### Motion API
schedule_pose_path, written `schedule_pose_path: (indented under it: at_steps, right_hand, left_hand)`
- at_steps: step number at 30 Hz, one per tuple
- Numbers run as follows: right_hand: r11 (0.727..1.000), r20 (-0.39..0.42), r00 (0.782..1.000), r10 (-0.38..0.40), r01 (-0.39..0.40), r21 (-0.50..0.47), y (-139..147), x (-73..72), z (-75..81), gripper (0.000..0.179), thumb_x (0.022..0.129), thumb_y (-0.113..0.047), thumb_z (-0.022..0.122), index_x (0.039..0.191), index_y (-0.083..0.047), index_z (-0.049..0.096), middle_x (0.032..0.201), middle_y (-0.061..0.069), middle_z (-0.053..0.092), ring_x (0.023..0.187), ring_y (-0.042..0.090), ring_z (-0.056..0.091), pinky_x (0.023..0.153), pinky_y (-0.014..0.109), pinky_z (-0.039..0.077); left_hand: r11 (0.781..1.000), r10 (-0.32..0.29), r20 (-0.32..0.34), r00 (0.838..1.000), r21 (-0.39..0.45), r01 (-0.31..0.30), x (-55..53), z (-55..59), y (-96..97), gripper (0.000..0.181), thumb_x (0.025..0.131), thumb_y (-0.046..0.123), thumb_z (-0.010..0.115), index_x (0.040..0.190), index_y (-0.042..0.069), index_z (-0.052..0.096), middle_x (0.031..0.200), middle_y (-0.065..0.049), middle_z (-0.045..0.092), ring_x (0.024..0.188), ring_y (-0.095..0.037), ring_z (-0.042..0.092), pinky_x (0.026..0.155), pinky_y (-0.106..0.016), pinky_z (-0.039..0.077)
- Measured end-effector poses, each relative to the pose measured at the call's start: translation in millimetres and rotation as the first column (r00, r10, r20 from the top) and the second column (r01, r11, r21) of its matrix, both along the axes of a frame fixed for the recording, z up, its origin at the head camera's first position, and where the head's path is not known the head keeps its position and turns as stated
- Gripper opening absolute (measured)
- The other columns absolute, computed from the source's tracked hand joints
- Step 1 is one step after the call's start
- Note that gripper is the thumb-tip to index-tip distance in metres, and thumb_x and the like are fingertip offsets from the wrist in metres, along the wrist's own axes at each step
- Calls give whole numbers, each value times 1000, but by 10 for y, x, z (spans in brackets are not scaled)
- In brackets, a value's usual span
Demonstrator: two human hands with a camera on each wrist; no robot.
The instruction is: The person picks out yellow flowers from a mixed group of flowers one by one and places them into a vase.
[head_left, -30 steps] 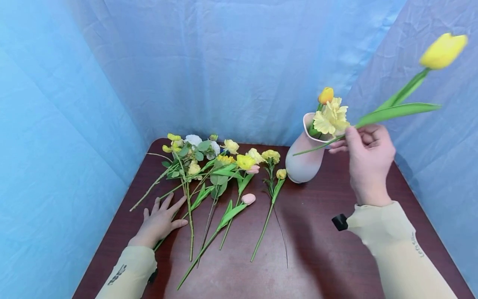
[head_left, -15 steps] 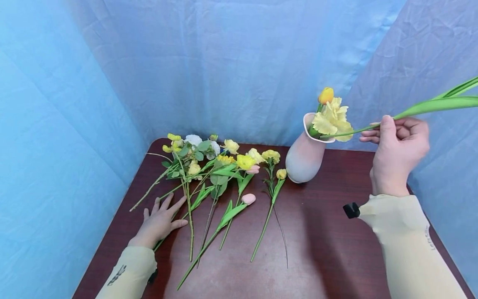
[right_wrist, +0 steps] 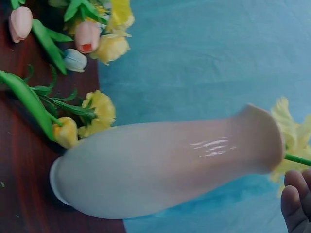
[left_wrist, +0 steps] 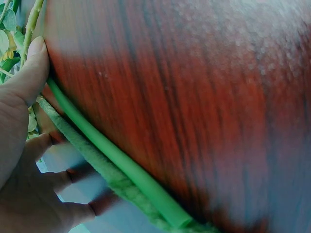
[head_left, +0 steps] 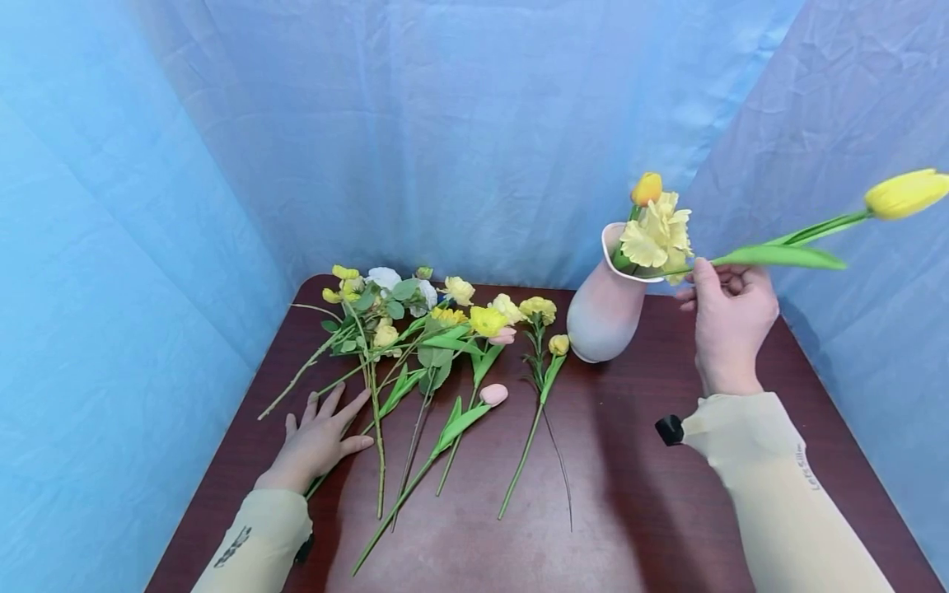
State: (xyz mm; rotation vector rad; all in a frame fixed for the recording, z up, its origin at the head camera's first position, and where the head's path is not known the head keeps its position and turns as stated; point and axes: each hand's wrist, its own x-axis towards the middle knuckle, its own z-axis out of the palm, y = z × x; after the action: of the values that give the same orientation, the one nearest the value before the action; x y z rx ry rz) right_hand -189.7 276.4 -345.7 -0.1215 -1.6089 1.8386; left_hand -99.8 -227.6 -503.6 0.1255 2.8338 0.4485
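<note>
My right hand [head_left: 734, 329] pinches the green stem of a yellow tulip [head_left: 906, 195] between thumb and fingers. The tulip lies almost level, its bloom pointing right. Its stem end goes to the mouth of the pink-and-grey vase [head_left: 604, 317], behind the rim, so its tip is hidden. In the right wrist view, the stem [right_wrist: 296, 159] meets the rim of the vase [right_wrist: 165, 167]. An orange-yellow tulip [head_left: 647, 189] and a pale yellow ruffled flower [head_left: 656, 235] stand in the vase. With fingers spread, my left hand [head_left: 319, 445] rests over flower stems [left_wrist: 121, 162] on the table.
Loose flowers lie on the dark red table [head_left: 474, 543]: a pink tulip [head_left: 493, 395], a small yellow tulip [head_left: 558, 346], a yellow carnation [head_left: 537, 310] and white blooms [head_left: 384, 277] among several others. Blue curtains [head_left: 474, 148] hang around the table.
My right hand swung right with the yellow tulip, then came back left. The stem end moved from in front of the vase to its mouth. My left hand stayed still.
</note>
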Motion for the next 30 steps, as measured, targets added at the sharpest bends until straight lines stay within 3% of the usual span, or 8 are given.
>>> schedule_pose_path:
  at_steps: [4, 10, 16, 23, 25, 27, 30]
  right_hand:
    - [987, 112, 993, -47, 28, 160, -44, 15, -101, 14, 96, -17, 73, 101, -7, 66, 81, 9, 66, 53, 11, 65, 51, 19, 52]
    - [898, 238, 960, -151, 33, 438, -95, 54, -234, 22, 102, -33, 62, 107, -11, 66, 79, -8, 62, 55, 3, 63, 55, 16, 50]
    - [823, 261, 950, -169, -10, 568, -151, 117, -390, 35, 104, -37, 56, 111, -5, 68, 80, -11, 63, 56, -2, 62, 56, 16, 47]
    - [750, 275, 952, -133, -84, 656, -257, 182, -703, 26, 105, -28, 54, 106, -6, 68, 75, 5, 67, 54, -2, 59, 56, 19, 43]
    - [703, 288, 949, -126, -120, 701, -285, 193, -817, 21, 103, -23, 55, 103, -6, 68, 72, 8, 68, 55, 4, 61, 58, 22, 45]
    - [639, 321, 941, -108, -181, 748, -310, 217, -928, 18, 102, -18, 56, 102, -5, 69, 74, 9, 69, 62, 13, 64, 63, 28, 48]
    - [537, 406, 911, -69, -309, 785, -348, 262, -1082, 16, 101, -18, 59, 103, -6, 69, 83, 8, 71, 71, 22, 65, 70, 40, 50]
  left_hand:
    - [1000, 1, -2, 1000, 2, -1, 1, 0, 2, 80, 96, 50, 66, 163, 29, 29, 168, -23, 16, 149, -60, 9, 107, -84, 10]
    - [1000, 7, -4, 1000, 17, -7, 6, 20, 9, 79, 96, 48, 67, 163, 29, 29, 168, -23, 16, 149, -60, 8, 108, -84, 9]
    - [1000, 6, -1, 1000, 22, -6, 13, 26, 10, 79, 96, 48, 67, 163, 28, 30, 168, -23, 16, 148, -61, 9, 107, -84, 9]
    - [1000, 10, 0, 1000, 16, -10, 11, 23, 13, 79, 96, 48, 67, 163, 28, 30, 168, -23, 16, 148, -61, 8, 107, -84, 9]
    - [1000, 11, 1, 1000, 18, -11, 8, 20, 10, 79, 96, 48, 67, 163, 28, 29, 168, -23, 16, 149, -61, 8, 107, -84, 8]
    - [1000, 10, 0, 1000, 23, -10, 7, 22, 10, 79, 96, 47, 67, 163, 28, 29, 168, -23, 15, 149, -61, 8, 107, -84, 8]
    - [1000, 7, -2, 1000, 26, -7, 2, 14, 5, 79, 96, 47, 67, 163, 28, 29, 168, -23, 15, 149, -61, 7, 107, -84, 8]
